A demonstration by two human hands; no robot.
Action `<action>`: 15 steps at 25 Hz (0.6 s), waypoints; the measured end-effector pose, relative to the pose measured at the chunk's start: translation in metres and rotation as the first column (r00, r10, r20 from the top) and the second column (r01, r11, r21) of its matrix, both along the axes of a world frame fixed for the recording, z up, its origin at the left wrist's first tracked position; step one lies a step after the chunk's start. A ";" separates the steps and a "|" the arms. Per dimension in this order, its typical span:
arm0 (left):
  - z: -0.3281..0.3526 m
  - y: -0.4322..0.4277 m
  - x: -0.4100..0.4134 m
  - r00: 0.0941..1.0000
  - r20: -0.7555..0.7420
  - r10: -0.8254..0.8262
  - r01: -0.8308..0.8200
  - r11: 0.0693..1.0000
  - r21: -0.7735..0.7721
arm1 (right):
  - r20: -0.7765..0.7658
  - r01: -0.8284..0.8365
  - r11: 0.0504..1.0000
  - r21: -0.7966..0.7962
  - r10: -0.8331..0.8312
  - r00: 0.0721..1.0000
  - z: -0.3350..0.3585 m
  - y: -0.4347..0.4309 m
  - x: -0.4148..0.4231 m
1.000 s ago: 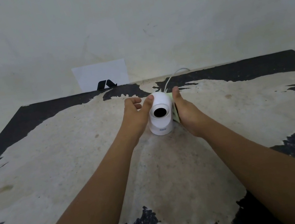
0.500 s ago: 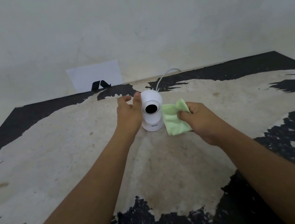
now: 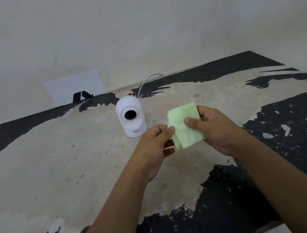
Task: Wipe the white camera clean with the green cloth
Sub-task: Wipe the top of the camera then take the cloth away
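Fingers of both hands, left (image 3: 155, 147) and right (image 3: 215, 130), pinched closed on the green cloth (image 3: 186, 126).

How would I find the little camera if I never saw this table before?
Look at the big worn table with peeling black paint, against the pale wall. Near its far middle, just beyond the two hands holding the green cloth, stands the white camera. It is the only rounded white thing, with one dark round eye and a thin white cable behind.
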State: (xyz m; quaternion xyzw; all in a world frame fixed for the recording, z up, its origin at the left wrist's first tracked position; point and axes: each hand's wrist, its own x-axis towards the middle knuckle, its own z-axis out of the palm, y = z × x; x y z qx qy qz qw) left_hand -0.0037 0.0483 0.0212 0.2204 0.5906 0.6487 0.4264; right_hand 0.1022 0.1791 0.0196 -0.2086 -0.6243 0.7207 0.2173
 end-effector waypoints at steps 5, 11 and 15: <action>0.005 0.020 0.012 0.994 0.100 0.046 -0.059 0.990 0.126 | 0.054 0.287 0.954 0.080 -0.292 0.955 -0.012 0.005 0.020; 0.013 0.038 0.026 1.000 0.003 0.009 -0.010 0.995 0.103 | 0.006 0.099 0.970 -0.223 -0.100 0.995 -0.017 0.008 0.034; 0.005 0.039 0.026 0.999 0.025 0.032 -0.033 0.998 0.051 | 0.069 0.315 0.939 -0.139 -0.308 0.949 -0.018 0.036 0.033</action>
